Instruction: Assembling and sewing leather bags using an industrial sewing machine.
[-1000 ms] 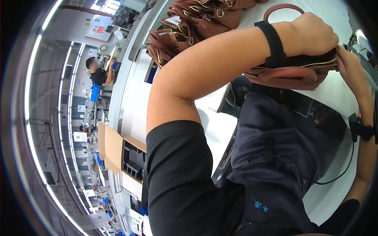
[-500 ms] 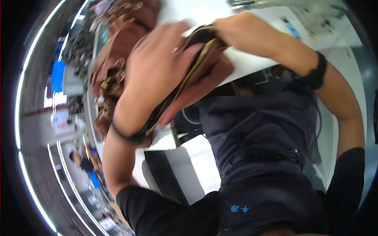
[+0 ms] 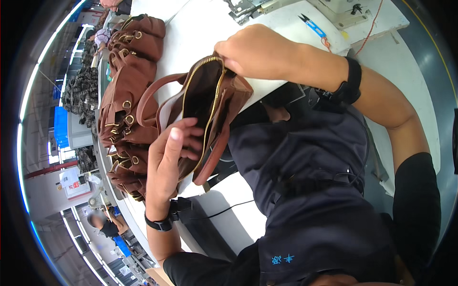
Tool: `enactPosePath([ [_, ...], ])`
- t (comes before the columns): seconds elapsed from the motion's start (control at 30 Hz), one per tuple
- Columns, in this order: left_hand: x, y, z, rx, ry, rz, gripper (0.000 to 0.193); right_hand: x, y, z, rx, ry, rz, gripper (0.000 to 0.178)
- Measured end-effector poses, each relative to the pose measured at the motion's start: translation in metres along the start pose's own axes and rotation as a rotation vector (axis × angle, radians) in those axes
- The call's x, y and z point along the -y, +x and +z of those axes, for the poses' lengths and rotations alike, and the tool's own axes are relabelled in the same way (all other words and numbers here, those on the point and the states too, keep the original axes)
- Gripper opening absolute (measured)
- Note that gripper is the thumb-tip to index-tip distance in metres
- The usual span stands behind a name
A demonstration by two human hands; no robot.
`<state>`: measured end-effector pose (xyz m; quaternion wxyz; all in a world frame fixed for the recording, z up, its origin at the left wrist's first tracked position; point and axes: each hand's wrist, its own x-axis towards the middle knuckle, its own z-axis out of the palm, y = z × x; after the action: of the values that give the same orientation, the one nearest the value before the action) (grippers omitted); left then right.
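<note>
A brown handbag [image 3: 240, 89] with a gold zipper [image 3: 220, 90] is tilted in front of me, its mouth gaping and its dark lining showing. My right hand [image 3: 255, 51] is closed on the bag's far end, where the zipper stops. At the near side of the mouth, my left hand [image 3: 172, 155] has its fingers apart, the fingertips over the opening. One carry handle [image 3: 155, 93] arches out to the left of the bag, and the other handle [image 3: 212, 159] hangs on the side nearest my apron.
Several more brown handbags [image 3: 125, 90] with gold rings are lined up along the left of the white table [image 3: 183, 31]. Blue thread snips [image 3: 314, 27] lie near a sewing machine [image 3: 341, 12] at the far right. Another person [image 3: 112, 226] sits at the far left.
My left hand has turned and moved back from the bag's side, fingers now spread at its mouth. The bag has shifted left and its mouth shows wider. My right hand keeps its grip.
</note>
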<state>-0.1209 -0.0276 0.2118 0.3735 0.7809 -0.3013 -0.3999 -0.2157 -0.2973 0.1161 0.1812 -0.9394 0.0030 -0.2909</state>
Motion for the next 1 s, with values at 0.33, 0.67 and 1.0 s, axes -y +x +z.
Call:
enactPosePath([
  [0.33, 0.020, 0.026, 0.020, -0.185, 0.219, 0.480, 0.078, 0.018, -0.011, 0.010, -0.211, -0.046, -0.058, 0.012],
  [0.67, 0.046, 0.092, 0.043, -0.301, -0.435, 0.623, 0.055, -0.014, 0.000, 0.051, -0.559, -0.095, -0.096, 0.023],
  [1.0, 0.060, 0.172, 0.097, -0.298, -1.544, 0.410, 0.063, -0.036, -0.032, 0.093, -0.605, 0.258, 0.302, 0.032],
])
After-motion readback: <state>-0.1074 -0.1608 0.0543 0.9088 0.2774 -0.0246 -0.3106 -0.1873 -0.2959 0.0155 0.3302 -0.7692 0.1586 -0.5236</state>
